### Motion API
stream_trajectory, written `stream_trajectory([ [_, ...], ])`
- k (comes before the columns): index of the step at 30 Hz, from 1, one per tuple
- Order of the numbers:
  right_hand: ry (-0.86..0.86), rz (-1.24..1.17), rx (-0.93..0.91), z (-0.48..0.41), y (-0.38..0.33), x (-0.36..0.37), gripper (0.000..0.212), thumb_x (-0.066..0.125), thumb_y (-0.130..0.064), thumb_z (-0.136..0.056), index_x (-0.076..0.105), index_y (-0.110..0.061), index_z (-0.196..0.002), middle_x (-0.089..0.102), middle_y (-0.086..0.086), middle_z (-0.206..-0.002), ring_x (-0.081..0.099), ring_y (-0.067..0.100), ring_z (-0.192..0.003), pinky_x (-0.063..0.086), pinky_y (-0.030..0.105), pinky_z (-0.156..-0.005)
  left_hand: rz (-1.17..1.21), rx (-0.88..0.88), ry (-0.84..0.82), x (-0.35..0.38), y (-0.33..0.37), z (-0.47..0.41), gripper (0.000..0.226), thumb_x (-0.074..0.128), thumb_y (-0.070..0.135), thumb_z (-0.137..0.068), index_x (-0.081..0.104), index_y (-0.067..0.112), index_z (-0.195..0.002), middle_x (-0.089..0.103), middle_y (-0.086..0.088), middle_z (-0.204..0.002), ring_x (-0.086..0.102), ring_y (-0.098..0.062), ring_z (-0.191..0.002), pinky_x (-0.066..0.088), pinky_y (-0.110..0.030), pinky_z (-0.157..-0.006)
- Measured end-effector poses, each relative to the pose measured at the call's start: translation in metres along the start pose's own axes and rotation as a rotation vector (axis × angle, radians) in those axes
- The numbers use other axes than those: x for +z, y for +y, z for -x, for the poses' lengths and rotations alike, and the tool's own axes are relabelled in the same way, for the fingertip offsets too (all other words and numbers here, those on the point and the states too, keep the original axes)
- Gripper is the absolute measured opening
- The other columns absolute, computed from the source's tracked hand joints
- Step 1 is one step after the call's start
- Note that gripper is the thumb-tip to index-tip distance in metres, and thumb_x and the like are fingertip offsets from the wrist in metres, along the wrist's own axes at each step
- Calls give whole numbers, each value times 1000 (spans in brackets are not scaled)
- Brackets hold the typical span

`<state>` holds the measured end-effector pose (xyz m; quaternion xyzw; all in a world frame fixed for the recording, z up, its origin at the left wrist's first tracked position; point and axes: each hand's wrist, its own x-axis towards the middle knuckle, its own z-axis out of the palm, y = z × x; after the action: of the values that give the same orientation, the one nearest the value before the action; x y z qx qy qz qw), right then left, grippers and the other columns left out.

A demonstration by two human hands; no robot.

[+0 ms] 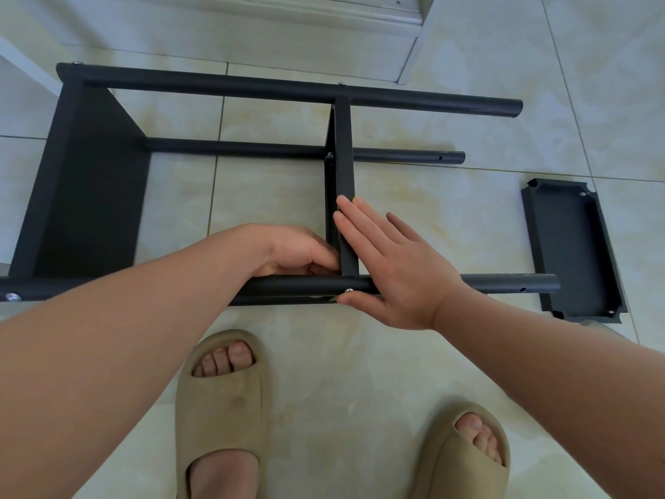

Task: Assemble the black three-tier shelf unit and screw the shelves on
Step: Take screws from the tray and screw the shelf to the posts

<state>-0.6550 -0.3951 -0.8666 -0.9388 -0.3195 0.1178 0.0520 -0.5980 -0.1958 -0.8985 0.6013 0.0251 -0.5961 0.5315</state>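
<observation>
Shelf unit: black, lying on its side on the tiled floor, its poles running left to right.
End shelf: fixed across the poles at the left end, with screw heads showing at its corners.
Middle shelf: standing on edge between the far pole and the near pole, about halfway along the poles.
Loose shelf: flat on the floor just beyond the poles' right ends, hollow side up, apart from the frame.
Screw: silver head on the near pole, right where the middle shelf meets it.
Left hand: tucked into the corner left of the middle shelf, above the near pole. The grip is closed, fingers curled, apparently pinching the shelf's near edge, though the fingertips are partly hidden.
Right hand: grip spread flat and holding nothing. The straight fingers press the right face of the middle shelf, the palm lies over the near pole, and the thumb sits just below the screw.
Slippers: beige, on the person's feet, on the floor close to the frame.
</observation>
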Motion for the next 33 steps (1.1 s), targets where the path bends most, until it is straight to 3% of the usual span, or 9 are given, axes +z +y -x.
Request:
stream_trajectory([
  [6, 8, 4, -2, 0, 0, 1, 96, 30, -73, -94, 5, -10, -162, -6, 3, -170, -6, 20, -157, 20, 51, -124, 86, -35, -85, -4, -1, 2, 34, 49, 2, -89, 79, 12, -76, 71, -12, -85, 67, -24, -81, 50, -39, -88],
  [10, 0, 5, 1, 0, 0, 1, 96, 30, -73, -94, 5, -11, -162, -7, 3, -170, -7, 19, -156, 19, 51, -124, 35, -71, -51, -2, 0, 1, 32, 52, 12, -94, 75, 14, -73, 66, -5, -72, 64, -16, -66, 53, -30, -73],
  [13, -4, 8, 2, 0, 0, 0, 96, 29, -73, -94, 4, -11, -162, -8, 3, -170, -7, 19, -156, 19, 51, -124, -24, -30, -5, 1, 2, 0, 17, 53, 8, -96, 70, 6, -91, 68, -6, -70, 65, -16, -62, 54, -26, -62],
  [15, -1, 5, 2, 0, 0, 0, 96, 29, -73, -94, 5, -10, -162, -7, 3, -170, -7, 20, -156, 19, 51, -123, -7, 2, 16, 0, 1, 1, 17, 53, 3, -94, 70, 3, -96, 71, -11, -80, 69, -19, -69, 57, -27, -66],
  [20, -4, 7, 1, 0, -1, 0, 96, 30, -73, -94, 5, -10, -162, -8, 3, -170, -7, 20, -156, 19, 50, -124, 78, -34, -71, -3, -1, 3, 33, 49, 1, -90, 79, 10, -83, 72, -13, -91, 66, -26, -88, 48, -42, -98],
  [22, -5, 6, 1, 0, -1, 0, 96, 29, -73, -94, 5, -10, -162, -8, 3, -170, -7, 20, -156, 19, 51, -124, 83, -66, -78, -4, 0, 2, 28, 52, 9, -90, 78, 10, -81, 71, -11, -89, 65, -25, -87, 49, -40, -95],
  [25, -6, 6, 3, 0, 0, -1, 96, 28, -74, -94, 5, -10, -162, -8, 3, -170, -8, 19, -156, 19, 51, -124, -8, -74, -39, -1, 1, 1, 20, 57, 16, -93, 74, 11, -84, 68, -6, -77, 65, -16, -70, 54, -29, -73],
  [27, -3, 8, 3, 0, 0, 0, 96, 27, -74, -94, 5, -11, -162, -8, 3, -170, -7, 19, -156, 19, 51, -124, -24, -47, -15, 1, 2, 0, 15, 57, 13, -95, 71, 9, -90, 68, -5, -73, 65, -15, -66, 55, -27, -68],
  [33, 1, 6, 2, 0, -1, 0, 96, 30, -73, -94, 6, -10, -162, -7, 3, -170, -6, 20, -156, 20, 50, -124, 66, -5, -60, -2, -1, 3, 36, 47, -3, -92, 78, 11, -82, 72, -13, -90, 68, -24, -82, 52, -37, -88],
])
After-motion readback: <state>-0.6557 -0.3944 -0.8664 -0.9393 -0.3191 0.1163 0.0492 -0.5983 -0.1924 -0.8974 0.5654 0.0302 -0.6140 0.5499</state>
